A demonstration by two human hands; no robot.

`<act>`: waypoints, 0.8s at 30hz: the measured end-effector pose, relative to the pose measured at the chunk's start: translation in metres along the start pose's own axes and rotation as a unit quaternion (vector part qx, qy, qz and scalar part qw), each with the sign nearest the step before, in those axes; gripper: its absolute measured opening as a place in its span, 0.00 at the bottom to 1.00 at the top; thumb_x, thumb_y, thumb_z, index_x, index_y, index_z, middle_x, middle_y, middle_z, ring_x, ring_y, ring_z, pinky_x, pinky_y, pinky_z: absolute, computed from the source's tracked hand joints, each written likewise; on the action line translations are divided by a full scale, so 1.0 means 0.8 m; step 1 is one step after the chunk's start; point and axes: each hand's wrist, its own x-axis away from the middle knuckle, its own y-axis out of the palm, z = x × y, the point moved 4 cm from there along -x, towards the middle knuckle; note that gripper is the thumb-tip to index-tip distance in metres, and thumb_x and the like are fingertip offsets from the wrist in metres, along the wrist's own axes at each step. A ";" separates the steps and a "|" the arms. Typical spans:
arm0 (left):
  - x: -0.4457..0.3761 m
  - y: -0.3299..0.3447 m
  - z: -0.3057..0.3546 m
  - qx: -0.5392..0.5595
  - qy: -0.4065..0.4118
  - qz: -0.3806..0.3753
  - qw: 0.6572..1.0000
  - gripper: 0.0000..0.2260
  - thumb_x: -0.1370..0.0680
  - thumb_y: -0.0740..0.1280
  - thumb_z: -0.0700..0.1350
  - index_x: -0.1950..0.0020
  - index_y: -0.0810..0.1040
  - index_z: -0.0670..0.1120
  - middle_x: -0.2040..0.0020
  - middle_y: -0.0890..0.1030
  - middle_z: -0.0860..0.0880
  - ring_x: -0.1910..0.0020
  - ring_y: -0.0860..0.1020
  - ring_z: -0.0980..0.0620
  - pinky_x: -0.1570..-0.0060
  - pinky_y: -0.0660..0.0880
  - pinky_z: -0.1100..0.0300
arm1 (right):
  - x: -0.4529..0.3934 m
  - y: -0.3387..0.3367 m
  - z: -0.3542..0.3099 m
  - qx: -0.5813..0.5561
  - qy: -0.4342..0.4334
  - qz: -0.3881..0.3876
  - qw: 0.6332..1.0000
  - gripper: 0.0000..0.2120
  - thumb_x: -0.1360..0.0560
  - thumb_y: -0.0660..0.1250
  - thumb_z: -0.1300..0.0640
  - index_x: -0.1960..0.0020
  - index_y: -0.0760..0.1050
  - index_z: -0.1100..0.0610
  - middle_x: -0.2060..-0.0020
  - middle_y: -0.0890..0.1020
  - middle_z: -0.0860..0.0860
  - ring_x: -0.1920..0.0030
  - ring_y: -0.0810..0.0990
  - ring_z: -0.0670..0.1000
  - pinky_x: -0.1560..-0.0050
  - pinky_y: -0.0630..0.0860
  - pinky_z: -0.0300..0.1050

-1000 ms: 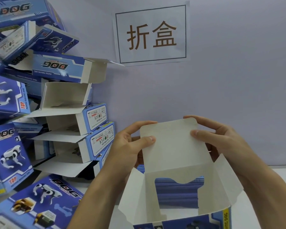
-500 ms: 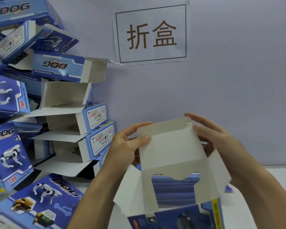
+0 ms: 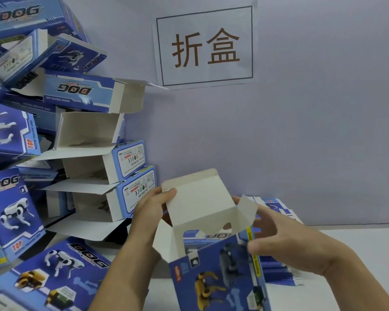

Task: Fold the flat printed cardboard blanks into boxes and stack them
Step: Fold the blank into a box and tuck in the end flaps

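I hold a half-folded blue box (image 3: 213,277) printed with robot dogs, its white inside facing me, just above the table. Its white lid flap (image 3: 198,203) stands up and leans back. My left hand (image 3: 151,207) pinches the flap's left edge, thumb on the inner face. My right hand (image 3: 288,245) grips the box's right side, thumb near the yellow edge strip, just below the small right side flap (image 3: 247,209). A stack of flat blue blanks (image 3: 276,270) lies on the table behind the box, partly hidden by my right hand.
A tall, untidy pile of folded blue boxes (image 3: 88,167) with open white flaps leans against the wall on the left. More boxes (image 3: 54,272) lie at the front left. A paper sign (image 3: 204,46) hangs on the lilac wall. The white table (image 3: 357,243) shows at right.
The box has tipped so its blue printed front shows. My right hand slid from the lid flap's top corner down to the box's right side. The left hand keeps its pinch.
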 end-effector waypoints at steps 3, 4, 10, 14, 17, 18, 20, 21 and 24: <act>0.008 0.011 -0.003 0.084 -0.023 -0.053 0.995 0.08 0.23 0.67 0.49 0.53 0.83 0.47 0.50 0.85 0.40 0.53 0.84 0.41 0.52 0.81 0.46 | -0.004 -0.007 0.006 0.027 -0.017 0.081 0.996 0.24 0.38 0.76 0.44 0.43 0.78 0.32 0.43 0.82 0.38 0.43 0.82 0.42 0.48 0.79 0.35; 0.010 0.013 -0.004 0.109 -0.016 -0.063 0.992 0.11 0.22 0.65 0.52 0.48 0.83 0.47 0.49 0.85 0.41 0.54 0.84 0.41 0.55 0.80 0.47 | -0.005 -0.011 0.009 0.026 -0.021 0.107 0.994 0.27 0.39 0.76 0.42 0.40 0.78 0.36 0.42 0.83 0.39 0.42 0.82 0.44 0.45 0.80 0.40; 0.021 0.039 -0.017 -0.001 0.047 -0.176 0.983 0.28 0.24 0.54 0.69 0.37 0.81 0.53 0.40 0.84 0.44 0.41 0.82 0.42 0.40 0.78 0.44 | -0.016 -0.026 0.015 -0.082 -0.084 0.267 0.956 0.32 0.30 0.72 0.40 0.29 0.72 0.50 0.40 0.83 0.50 0.40 0.82 0.54 0.35 0.74 0.62; 0.030 0.060 -0.035 -0.042 0.110 -0.166 0.979 0.30 0.29 0.63 0.71 0.34 0.76 0.55 0.45 0.85 0.54 0.46 0.84 0.54 0.48 0.81 0.60 | -0.037 0.000 0.014 -0.129 -0.114 0.316 0.933 0.31 0.31 0.67 0.35 0.33 0.75 0.48 0.45 0.85 0.51 0.46 0.85 0.53 0.48 0.82 0.53; 0.026 0.058 -0.027 -0.077 0.201 -0.090 0.972 0.30 0.32 0.60 0.71 0.37 0.72 0.56 0.57 0.85 0.61 0.58 0.84 0.62 0.62 0.77 0.71 | -0.046 0.022 0.013 -0.118 -0.110 0.317 0.935 0.27 0.27 0.63 0.31 0.36 0.77 0.46 0.47 0.86 0.46 0.46 0.84 0.48 0.49 0.81 0.45; 0.024 0.056 -0.026 -0.094 0.211 -0.073 0.970 0.31 0.33 0.59 0.72 0.37 0.72 0.55 0.58 0.85 0.58 0.60 0.84 0.59 0.61 0.79 0.67 | -0.047 0.026 0.013 -0.126 -0.109 0.315 0.934 0.25 0.27 0.63 0.31 0.38 0.79 0.45 0.47 0.86 0.46 0.46 0.84 0.49 0.46 0.80 0.47; 0.020 0.051 -0.027 -0.081 0.212 -0.050 0.973 0.30 0.32 0.60 0.71 0.39 0.73 0.53 0.64 0.84 0.51 0.68 0.83 0.52 0.68 0.80 0.59 | -0.046 0.032 0.007 -0.128 -0.119 0.307 0.936 0.21 0.29 0.62 0.33 0.44 0.81 0.43 0.49 0.86 0.47 0.48 0.85 0.49 0.50 0.82 0.45; 0.019 0.048 -0.028 -0.075 0.211 -0.032 0.974 0.28 0.32 0.60 0.70 0.40 0.73 0.54 0.67 0.83 0.50 0.71 0.81 0.52 0.72 0.78 0.59 | -0.046 0.034 0.003 -0.112 -0.124 0.295 0.941 0.20 0.29 0.62 0.33 0.45 0.81 0.42 0.50 0.86 0.47 0.49 0.85 0.48 0.52 0.82 0.42; 0.016 0.039 -0.034 -0.104 0.218 0.016 0.970 0.27 0.31 0.59 0.70 0.42 0.74 0.54 0.67 0.83 0.52 0.69 0.82 0.51 0.65 0.81 0.53 | -0.047 0.044 -0.012 -0.034 -0.133 0.262 0.955 0.14 0.32 0.62 0.30 0.52 0.78 0.33 0.53 0.86 0.42 0.51 0.85 0.44 0.54 0.81 0.37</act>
